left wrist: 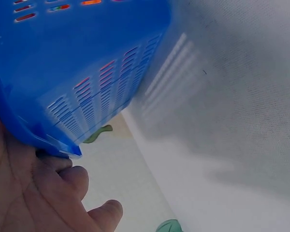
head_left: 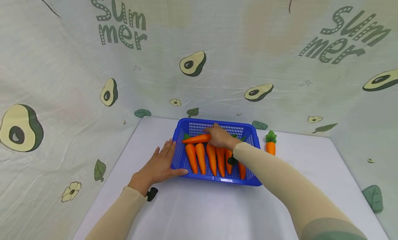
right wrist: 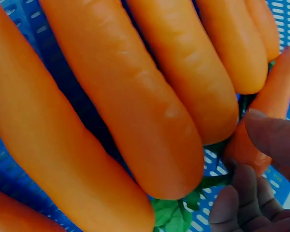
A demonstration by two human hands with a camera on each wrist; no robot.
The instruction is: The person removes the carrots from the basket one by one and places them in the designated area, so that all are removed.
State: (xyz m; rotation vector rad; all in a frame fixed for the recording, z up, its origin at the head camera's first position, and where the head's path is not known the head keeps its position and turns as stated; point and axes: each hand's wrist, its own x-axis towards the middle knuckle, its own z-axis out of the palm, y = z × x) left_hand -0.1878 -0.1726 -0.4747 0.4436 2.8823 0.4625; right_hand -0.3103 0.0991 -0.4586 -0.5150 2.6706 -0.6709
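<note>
One blue basket [head_left: 224, 179]: rectangular, slotted plastic walls, set on a white tabletop [head_left: 199, 209].

Seven orange carrots inside. Of these, one crosswise carrot [head_left: 196, 139] lies at the far left part of the basket, set across the leafy ends of its neighbours; its thin tip points left, towards the left hand yet apart from it, and its thick end is at the right hand [head_left: 220, 135]. Six row carrots [head_left: 211, 160] lie side by side, thick ends away from the person, tips towards the near wall; green leaves show at the far ends.

Two hands, apart from each other. Right: inside the basket, clamped on the crosswise carrot near its thick end, thumb on one side and fingers on the other, as the right wrist view shows. Left [head_left: 158, 167]: laid against the basket's left side at the rim, fingers straight, thumb along the near left corner; it touches the basket alone, and the carrots lie to its right.

One outer carrot [head_left: 271, 148], with green leaves upward, on the tabletop just beside the basket's right wall; its lower end is hidden by the right sleeve [head_left: 289, 177].

One cloth backdrop [head_left: 230, 74], pale, printed with avocados, flowers, leaves and the word "summer".
</note>
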